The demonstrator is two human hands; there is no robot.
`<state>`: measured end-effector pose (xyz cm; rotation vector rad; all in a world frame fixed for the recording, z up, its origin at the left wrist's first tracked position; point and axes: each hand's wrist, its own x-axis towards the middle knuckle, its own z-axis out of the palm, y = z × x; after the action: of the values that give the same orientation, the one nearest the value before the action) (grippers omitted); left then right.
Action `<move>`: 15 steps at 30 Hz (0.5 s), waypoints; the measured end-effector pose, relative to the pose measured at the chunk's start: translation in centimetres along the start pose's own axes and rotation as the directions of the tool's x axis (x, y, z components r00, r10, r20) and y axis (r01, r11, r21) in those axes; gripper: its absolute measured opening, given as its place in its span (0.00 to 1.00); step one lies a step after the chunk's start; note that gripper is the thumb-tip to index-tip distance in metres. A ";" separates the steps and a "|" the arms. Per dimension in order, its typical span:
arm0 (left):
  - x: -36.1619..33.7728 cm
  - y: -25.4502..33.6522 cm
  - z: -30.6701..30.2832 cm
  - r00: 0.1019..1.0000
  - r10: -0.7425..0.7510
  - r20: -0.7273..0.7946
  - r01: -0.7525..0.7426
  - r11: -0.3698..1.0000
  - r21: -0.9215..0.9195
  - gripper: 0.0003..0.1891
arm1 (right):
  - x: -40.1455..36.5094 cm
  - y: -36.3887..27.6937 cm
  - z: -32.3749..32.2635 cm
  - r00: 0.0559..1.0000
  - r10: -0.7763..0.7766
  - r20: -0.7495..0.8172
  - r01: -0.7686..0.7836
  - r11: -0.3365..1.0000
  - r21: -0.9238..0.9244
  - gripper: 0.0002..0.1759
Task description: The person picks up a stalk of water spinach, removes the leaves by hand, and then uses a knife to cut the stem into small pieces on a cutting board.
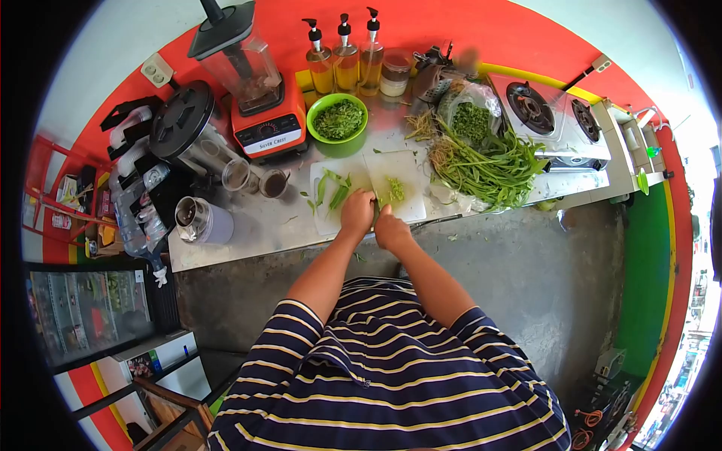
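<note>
On a white cutting board (412, 167) at the counter's front edge, my left hand (357, 213) is closed over green stalks (340, 192), its fingers bent down on them. Just to its right, my right hand (392, 230) is wrapped round the handle of a knife (371, 177), whose thin blade points away from me, seen nearly edge-on. Chopped green pieces (392, 190) lie to the right of the blade. Behind the board stands a lime-green bowl (337, 144) filled with chopped greens (338, 120). The stalk ends under my left fingers are hidden.
Right of the board lies a large bunch of leafy greens (489, 174) beside a plastic bag (475, 113). A gas stove (553, 124) stands further right. A blender (267, 124), pump bottles (345, 66), a glass jar (395, 74) and a metal-topped container (204, 222) stand behind and left.
</note>
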<state>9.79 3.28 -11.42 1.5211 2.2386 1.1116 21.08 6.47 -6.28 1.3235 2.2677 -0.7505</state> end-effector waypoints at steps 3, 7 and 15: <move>0.0 0.3 -0.2 0.999 -0.036 0.008 0.036 0.999 -0.003 0.02 | -0.7 -0.7 -1.8 0.998 0.023 0.064 -0.024 1.000 0.007 0.27; -0.2 0.3 -0.4 0.999 -0.032 -0.012 0.032 0.999 -0.017 0.03 | -1.3 -0.6 0.6 0.998 0.028 0.048 -0.026 0.999 -0.037 0.30; -0.8 0.1 0.1 0.998 -0.030 -0.046 0.027 0.998 -0.063 0.02 | -1.7 -0.8 -1.4 0.993 0.044 0.108 -0.046 0.999 0.017 0.30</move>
<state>10.28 2.68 -11.63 1.4494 2.2265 1.2096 21.07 5.91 -3.95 1.3060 2.1451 -0.8097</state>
